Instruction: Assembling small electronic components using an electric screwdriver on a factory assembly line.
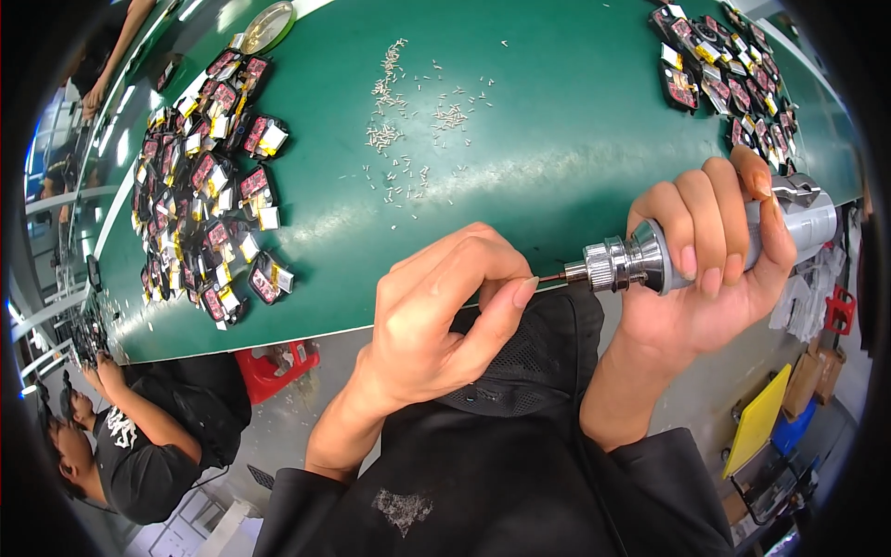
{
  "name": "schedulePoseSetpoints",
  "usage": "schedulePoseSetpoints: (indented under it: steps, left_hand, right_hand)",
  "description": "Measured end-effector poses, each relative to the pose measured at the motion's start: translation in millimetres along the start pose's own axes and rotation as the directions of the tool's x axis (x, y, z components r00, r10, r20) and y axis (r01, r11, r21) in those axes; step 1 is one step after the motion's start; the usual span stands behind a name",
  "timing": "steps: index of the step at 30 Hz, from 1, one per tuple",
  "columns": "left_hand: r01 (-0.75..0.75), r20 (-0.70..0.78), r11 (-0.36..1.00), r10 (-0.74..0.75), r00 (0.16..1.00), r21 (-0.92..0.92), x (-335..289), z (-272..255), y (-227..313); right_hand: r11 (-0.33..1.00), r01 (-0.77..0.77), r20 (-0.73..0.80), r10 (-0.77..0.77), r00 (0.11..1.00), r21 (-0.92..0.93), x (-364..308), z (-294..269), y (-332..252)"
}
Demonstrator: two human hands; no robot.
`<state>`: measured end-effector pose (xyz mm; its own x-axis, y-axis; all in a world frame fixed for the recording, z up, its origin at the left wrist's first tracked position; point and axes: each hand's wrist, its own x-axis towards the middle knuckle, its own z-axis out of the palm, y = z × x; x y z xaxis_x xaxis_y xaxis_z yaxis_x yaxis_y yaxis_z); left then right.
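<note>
My right hand (pixel 698 243) is wrapped round a grey electric screwdriver (pixel 767 227) with a silver chuck, held level above the table's near edge. Its thin bit (pixel 553 278) points left. Thumb and forefinger of my left hand (pixel 455 311) are pinched together at the bit's tip; whether a screw is also between them is hidden. Beyond my hands, many tiny silvery screws (pixel 382 137) lie loose on the green table (pixel 557 121).
Black housings with red boards, white parts and yellow tape crowd the table's left (pixel 209 176) and far right (pixel 719 70). A shallow round dish (pixel 269 26) stands far left. Another person (pixel 139 446) works at left near a red stool (pixel 276 369). A yellow panel (pixel 756 422) stands lower right.
</note>
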<state>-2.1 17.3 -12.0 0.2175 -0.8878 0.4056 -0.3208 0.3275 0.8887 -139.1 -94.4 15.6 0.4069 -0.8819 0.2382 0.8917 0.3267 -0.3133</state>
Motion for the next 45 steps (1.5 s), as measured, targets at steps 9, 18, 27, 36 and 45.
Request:
schedulePoseSetpoints:
  steps: [9, 18, 27, 36, 45]
  left_hand:
    - [0.123, -0.187, 0.904, -0.049, 0.981, 0.41, 5.0, -67.9, 26.5]
    - [0.432, -0.441, 0.199, 0.004, 0.897, 0.88, 102.5, -322.5, -33.2]
    - [0.617, -0.588, -0.025, -0.337, 0.736, 0.787, 167.5, -394.4, -141.2]
    - [0.572, -0.553, 0.038, -0.21, 0.806, 0.819, 145.9, -426.0, -154.0]
    - [0.265, -0.226, 0.194, -0.203, 0.953, 0.945, 162.3, -361.5, -136.1]
  right_hand:
    - [0.997, 0.023, -0.12, -0.014, 0.993, 0.074, 1.8, -5.9, 6.2]
    - [0.992, 0.096, -0.291, -0.07, 0.954, 0.077, -8.8, -28.8, 2.6]
    - [0.991, 0.087, -0.273, -0.112, 0.955, -0.103, -6.0, -24.5, 9.4]
    - [0.996, 0.075, -0.318, -0.084, 0.944, -0.039, -10.9, -18.3, 11.3]
    - [0.999, 0.039, -0.307, -0.047, 0.95, -0.031, -5.9, -19.5, 9.2]
